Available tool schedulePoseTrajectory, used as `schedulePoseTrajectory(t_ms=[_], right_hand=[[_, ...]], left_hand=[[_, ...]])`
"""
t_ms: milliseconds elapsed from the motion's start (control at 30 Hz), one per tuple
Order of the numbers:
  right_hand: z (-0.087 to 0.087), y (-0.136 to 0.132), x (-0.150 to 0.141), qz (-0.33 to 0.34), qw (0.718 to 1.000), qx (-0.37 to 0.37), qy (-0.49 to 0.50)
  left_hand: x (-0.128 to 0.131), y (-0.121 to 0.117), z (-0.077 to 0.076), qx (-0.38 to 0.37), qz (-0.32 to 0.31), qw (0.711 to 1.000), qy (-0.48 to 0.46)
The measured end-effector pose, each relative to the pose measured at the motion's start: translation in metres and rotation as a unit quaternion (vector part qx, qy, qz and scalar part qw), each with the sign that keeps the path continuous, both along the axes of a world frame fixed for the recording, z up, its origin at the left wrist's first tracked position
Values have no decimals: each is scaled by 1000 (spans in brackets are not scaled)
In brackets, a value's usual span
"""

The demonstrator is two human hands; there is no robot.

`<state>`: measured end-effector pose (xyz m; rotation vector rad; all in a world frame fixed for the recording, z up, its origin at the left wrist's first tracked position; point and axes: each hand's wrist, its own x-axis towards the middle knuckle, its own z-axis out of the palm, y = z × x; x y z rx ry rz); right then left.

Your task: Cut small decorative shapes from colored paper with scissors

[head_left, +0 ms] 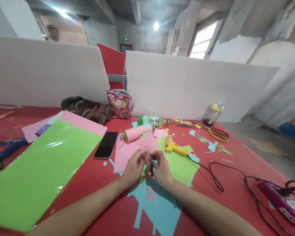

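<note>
My left hand (133,167) pinches a small piece of pink paper (146,156), partly covered by the fingers. Close beside it, my right hand (162,168) grips small scissors with dark handles (151,167), blades pointing up and away from me at the pink piece. Beneath both hands lie cut sheets of pink paper (121,157), green paper (184,168) and blue paper (162,209). A round pink cutout (150,193) rests on the blue sheet. Just beyond my hands is a bottle wrapped in pink paper (138,132).
A yellow glue gun (177,149) trails its cord toward a purple power strip (282,203). Left of my hands are a black phone (106,145), wrapped green sheets (44,170) and a blue glue gun (10,149). Behind are a green bottle (158,121), snack bag (120,103) and red-handled scissors (220,134).
</note>
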<state>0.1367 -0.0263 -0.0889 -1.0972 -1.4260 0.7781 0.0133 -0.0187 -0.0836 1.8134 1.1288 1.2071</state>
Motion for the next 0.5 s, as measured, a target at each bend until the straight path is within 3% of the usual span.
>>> schedulePoseTrajectory(t_ms=[267, 500], right_hand=[[1, -1, 1, -30, 999, -18, 20], [5, 3, 3, -54, 997, -43, 36]], left_hand=[[4, -3, -7, -18, -1, 998, -64], [5, -5, -2, -36, -28, 993, -112]])
